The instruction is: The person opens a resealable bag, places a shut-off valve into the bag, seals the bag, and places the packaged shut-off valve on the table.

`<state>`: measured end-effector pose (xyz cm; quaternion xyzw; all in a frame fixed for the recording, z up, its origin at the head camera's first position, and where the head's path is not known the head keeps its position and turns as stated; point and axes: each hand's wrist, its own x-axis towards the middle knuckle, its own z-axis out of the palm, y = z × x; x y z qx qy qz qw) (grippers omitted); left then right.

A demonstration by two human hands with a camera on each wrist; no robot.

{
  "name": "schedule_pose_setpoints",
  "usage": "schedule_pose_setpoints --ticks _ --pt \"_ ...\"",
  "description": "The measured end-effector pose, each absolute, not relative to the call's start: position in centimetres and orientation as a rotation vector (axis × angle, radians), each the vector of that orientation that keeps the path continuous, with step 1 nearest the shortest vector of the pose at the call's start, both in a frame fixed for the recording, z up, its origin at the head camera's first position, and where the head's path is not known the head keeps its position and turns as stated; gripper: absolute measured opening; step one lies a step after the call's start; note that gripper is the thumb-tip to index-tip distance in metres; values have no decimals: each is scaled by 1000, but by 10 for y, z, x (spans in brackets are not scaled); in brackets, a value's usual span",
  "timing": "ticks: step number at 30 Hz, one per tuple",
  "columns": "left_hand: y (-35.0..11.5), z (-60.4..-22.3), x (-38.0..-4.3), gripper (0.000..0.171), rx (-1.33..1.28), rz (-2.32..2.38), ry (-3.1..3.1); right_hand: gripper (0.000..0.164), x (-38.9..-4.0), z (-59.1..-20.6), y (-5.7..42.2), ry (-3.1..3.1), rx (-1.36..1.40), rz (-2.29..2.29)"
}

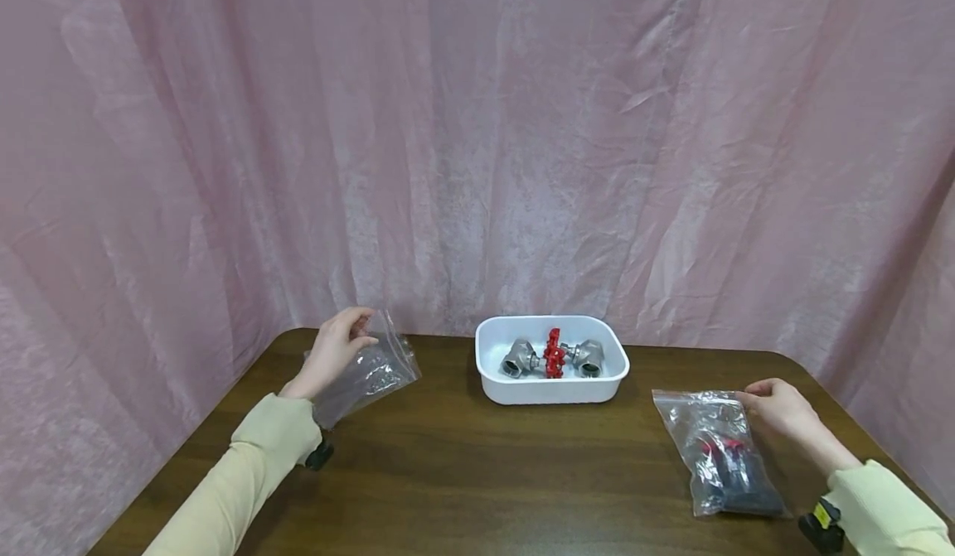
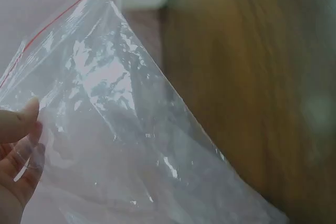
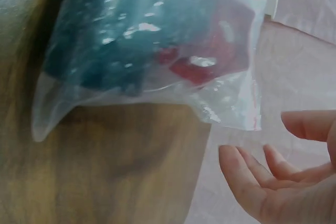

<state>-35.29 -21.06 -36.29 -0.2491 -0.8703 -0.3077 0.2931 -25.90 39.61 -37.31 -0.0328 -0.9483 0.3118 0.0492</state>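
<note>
On the left, my left hand (image 1: 336,355) pinches a clear plastic zip bag (image 1: 376,371) and holds it up near the table's back left. A red zip line runs along the bag's upper edge in the left wrist view, and nothing shows inside. To the right lies a second zip bag (image 1: 675,411) with dark bluish contents (image 3: 126,35) and red parts (image 3: 210,59); what they are is blurred by the plastic. My right hand (image 1: 783,413) is beside that bag's top corner. In the right wrist view its fingers are apart from the plastic, thumb and fingers spread.
A white tray (image 1: 555,392) stands at the back middle of the brown wooden table (image 1: 477,481). In it lie two metal valves (image 1: 589,355) with red handwheels (image 1: 554,355) facing each other. Pink curtains (image 1: 462,150) hang behind the table and at its sides.
</note>
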Motion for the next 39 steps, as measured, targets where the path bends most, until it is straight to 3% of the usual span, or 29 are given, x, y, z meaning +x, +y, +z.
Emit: schedule_pose_setpoints --ticks 14,39 --pt "-148 -331 -326 35 -756 -1008 -2206 34 -256 -355 369 -2702 -46 937" --pt "-65 -332 -304 28 -947 -1095 -2091 24 -255 -333 299 -2524 246 1194"
